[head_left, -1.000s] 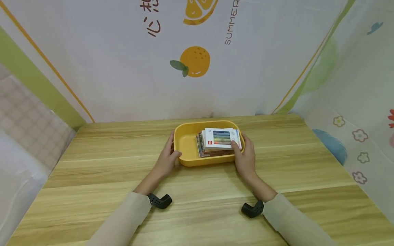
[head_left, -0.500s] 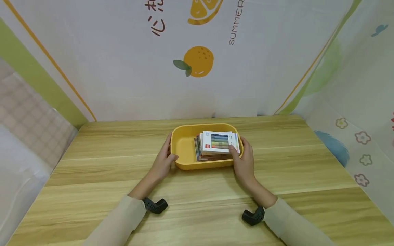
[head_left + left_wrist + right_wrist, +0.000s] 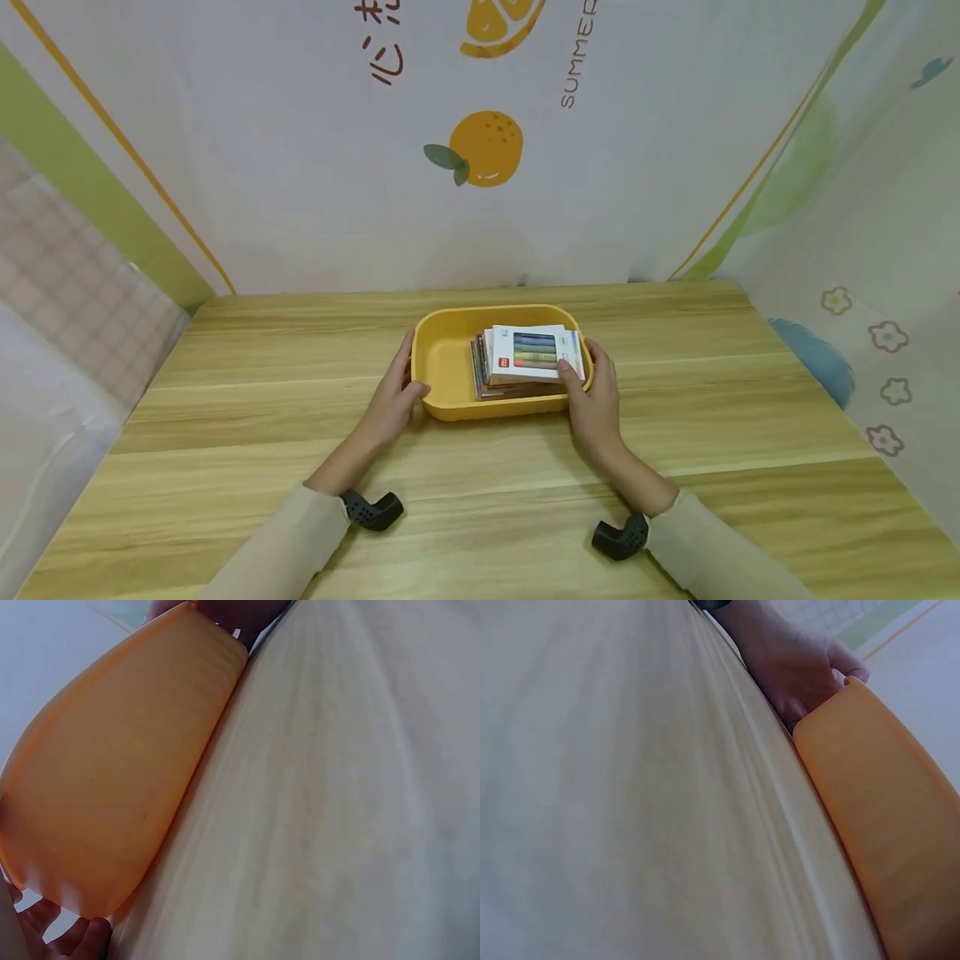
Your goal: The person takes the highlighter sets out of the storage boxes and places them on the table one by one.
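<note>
A yellow plastic basket (image 3: 448,367) rests on the wooden table with its long side facing me. My left hand (image 3: 392,400) grips its left end, thumb over the near rim and fingers against the outer wall. At the opposite end my right hand (image 3: 596,408) holds the basket, its thumb reaching over the rim onto a white box (image 3: 540,372). Through that box's window a row of coloured sticks shows, perhaps crayons or pens. Under it lies a stack of thin booklets or boxes (image 3: 482,379), mostly covered. The left wrist view shows the basket's outer wall (image 3: 112,772) close up.
The wood-grain table (image 3: 487,517) extends around the basket on all sides. Behind it hangs a white cloth (image 3: 337,208) printed with fruit and lettering. Another printed cloth (image 3: 855,250) borders the right side. Black wrist devices (image 3: 375,510) are on both forearms.
Both hands have drawn the basket a little toward me and slightly left, its contents travelling with it. Their hold on the ends stays the same. The head view has shifted slightly.
</note>
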A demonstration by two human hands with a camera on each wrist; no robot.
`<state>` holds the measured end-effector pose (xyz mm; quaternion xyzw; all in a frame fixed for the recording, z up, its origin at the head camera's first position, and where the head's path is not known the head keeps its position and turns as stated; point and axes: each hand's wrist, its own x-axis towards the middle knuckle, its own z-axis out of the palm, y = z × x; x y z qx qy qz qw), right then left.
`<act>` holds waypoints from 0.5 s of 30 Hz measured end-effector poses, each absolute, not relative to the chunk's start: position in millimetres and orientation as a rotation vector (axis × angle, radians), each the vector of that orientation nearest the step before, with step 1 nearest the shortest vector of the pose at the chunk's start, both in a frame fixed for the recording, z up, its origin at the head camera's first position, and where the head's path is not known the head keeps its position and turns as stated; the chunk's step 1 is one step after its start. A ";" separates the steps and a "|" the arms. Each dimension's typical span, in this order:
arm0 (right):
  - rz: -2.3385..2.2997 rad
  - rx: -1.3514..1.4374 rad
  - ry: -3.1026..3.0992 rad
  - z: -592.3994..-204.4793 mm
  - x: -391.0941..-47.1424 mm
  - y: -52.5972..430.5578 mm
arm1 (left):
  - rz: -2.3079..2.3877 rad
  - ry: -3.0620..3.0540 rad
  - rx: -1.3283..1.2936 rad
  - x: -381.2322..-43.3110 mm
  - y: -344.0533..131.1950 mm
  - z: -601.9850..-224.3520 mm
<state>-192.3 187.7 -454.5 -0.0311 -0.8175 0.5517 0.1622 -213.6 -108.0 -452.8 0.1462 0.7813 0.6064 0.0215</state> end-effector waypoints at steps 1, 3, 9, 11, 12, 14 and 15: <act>1.604 -0.088 -2.320 -454.1 -191.6 187.1 | 1.877 2.423 0.452 -212.5 -109.1 -452.4; 1.660 -0.085 -2.294 -452.9 -190.2 186.1 | 1.876 2.423 0.451 -210.3 -111.2 -451.7; 1.695 -0.088 -2.280 -451.2 -186.3 184.0 | 1.873 2.431 0.476 -205.3 -115.6 -451.1; 1.699 -0.096 -2.278 -451.5 -185.4 183.6 | 1.877 2.426 0.481 -204.8 -116.1 -452.0; 1.708 -0.098 -2.272 -451.5 -184.8 183.4 | 1.879 2.422 0.478 -204.9 -116.2 -452.7; 1.733 -0.099 -2.258 -451.5 -184.1 182.8 | 1.885 2.414 0.476 -204.7 -116.6 -453.6; 1.749 -0.097 -2.253 -451.3 -184.1 182.5 | 1.887 2.411 0.474 -204.6 -116.8 -453.7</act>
